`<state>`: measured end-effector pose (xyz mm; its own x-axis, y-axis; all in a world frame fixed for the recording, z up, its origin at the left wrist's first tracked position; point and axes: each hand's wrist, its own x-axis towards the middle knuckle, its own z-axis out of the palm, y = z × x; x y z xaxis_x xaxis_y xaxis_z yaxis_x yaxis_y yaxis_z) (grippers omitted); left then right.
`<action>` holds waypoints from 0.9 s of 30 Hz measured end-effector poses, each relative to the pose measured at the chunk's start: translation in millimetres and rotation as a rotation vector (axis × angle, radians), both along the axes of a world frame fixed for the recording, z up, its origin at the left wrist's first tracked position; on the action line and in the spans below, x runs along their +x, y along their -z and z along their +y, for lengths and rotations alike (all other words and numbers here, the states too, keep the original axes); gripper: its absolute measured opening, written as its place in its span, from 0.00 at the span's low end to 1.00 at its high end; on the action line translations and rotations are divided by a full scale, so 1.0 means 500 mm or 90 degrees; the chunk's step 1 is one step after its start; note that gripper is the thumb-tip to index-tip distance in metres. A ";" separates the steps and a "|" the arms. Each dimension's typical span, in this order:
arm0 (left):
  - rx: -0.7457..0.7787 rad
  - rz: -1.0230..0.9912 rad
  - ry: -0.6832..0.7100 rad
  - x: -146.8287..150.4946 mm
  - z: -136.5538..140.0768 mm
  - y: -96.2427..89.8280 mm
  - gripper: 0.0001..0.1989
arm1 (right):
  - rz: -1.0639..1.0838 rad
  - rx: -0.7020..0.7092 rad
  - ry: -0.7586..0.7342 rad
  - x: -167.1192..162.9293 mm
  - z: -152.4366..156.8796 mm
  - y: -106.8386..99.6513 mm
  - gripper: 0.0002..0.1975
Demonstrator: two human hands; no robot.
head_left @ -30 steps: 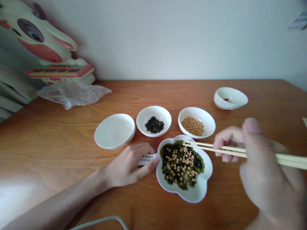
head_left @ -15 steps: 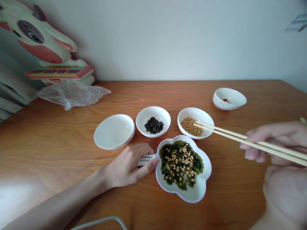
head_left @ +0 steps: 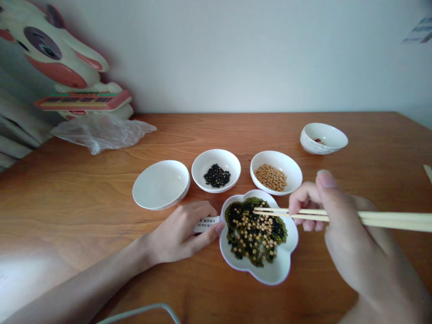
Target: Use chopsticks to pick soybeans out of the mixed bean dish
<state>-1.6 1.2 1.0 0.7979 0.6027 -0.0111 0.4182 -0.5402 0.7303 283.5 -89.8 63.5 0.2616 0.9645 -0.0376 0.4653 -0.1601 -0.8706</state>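
My right hand (head_left: 351,229) holds a pair of wooden chopsticks (head_left: 374,218). Their tips lie close together over the mixed beans (head_left: 256,234), which are green, black and tan. These beans fill much of a white flower-shaped dish (head_left: 276,270) with a lilac rim. At its left side, my left hand (head_left: 187,231) is closed on the dish's edge, beside a white printed label. Just behind stand a white bowl (head_left: 293,173) of tan soybeans (head_left: 271,177) and another white bowl (head_left: 233,164) of black beans (head_left: 217,176). Whether the tips pinch a bean, I cannot make out.
To the left is a white bowl (head_left: 161,184) with nothing visible in it. A patterned bowl (head_left: 317,143) with a few reddish bits stands at the back right. A clear plastic bag (head_left: 104,132) and a cow-shaped toy keyboard (head_left: 84,101) sit at the back left. A cable (head_left: 145,308) runs in front.
My right hand has moved left and forward. The chopstick tips have gone from the soybean bowl to the flower-shaped dish. My left hand stays where it was.
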 end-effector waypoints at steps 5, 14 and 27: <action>0.005 -0.010 -0.001 0.001 0.000 0.000 0.12 | 0.002 -0.017 -0.019 -0.005 0.007 0.003 0.36; -0.002 0.002 0.002 -0.001 0.000 0.002 0.11 | -0.011 -0.006 -0.002 -0.006 0.009 0.012 0.36; -0.007 -0.001 0.002 -0.001 0.001 0.004 0.11 | 0.007 -0.001 0.022 -0.002 0.008 0.006 0.37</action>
